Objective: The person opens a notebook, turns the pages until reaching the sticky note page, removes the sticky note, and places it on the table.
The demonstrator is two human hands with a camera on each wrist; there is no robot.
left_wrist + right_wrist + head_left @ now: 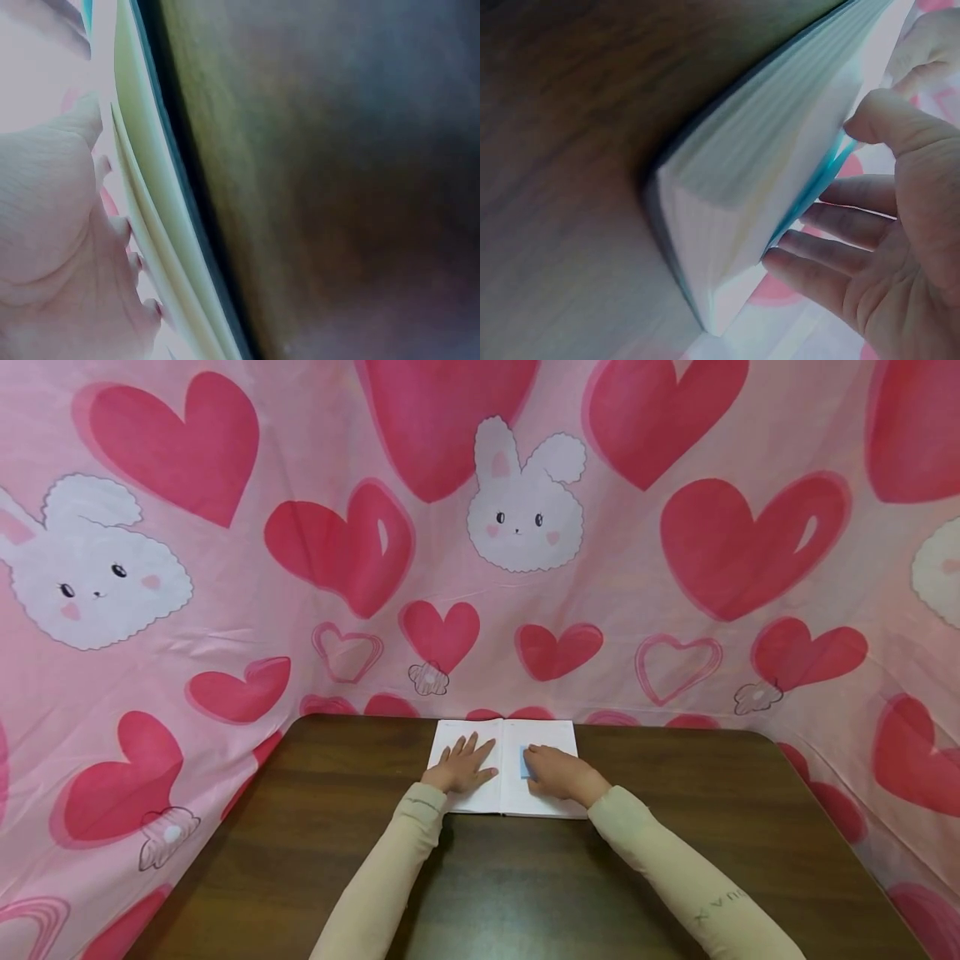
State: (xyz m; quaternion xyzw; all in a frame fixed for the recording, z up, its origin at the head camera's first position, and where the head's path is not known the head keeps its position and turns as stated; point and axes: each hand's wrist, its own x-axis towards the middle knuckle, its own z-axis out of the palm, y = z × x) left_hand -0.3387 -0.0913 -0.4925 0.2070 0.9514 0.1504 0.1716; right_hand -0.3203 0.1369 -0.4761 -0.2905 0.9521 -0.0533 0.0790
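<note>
An open notebook (510, 802) with white pages lies on the table. My left hand (461, 766) rests on its left page, fingers spread. In the left wrist view the palm (52, 232) is beside the page edges, fingertips at the paper. On the right page is a small blue paper slip (524, 763), partly hidden by my right hand (561, 772). The right wrist view shows the blue slip (814, 191) edge-on, slightly raised from the page. The right thumb is at one end of it and the bent fingers (817, 274) are along it, holding it between them.
The dark brown wooden table (337, 860) extends to both sides and in front of the notebook. Behind it hangs a pink cloth (480, 585) with hearts and rabbits, close along the table's far edge.
</note>
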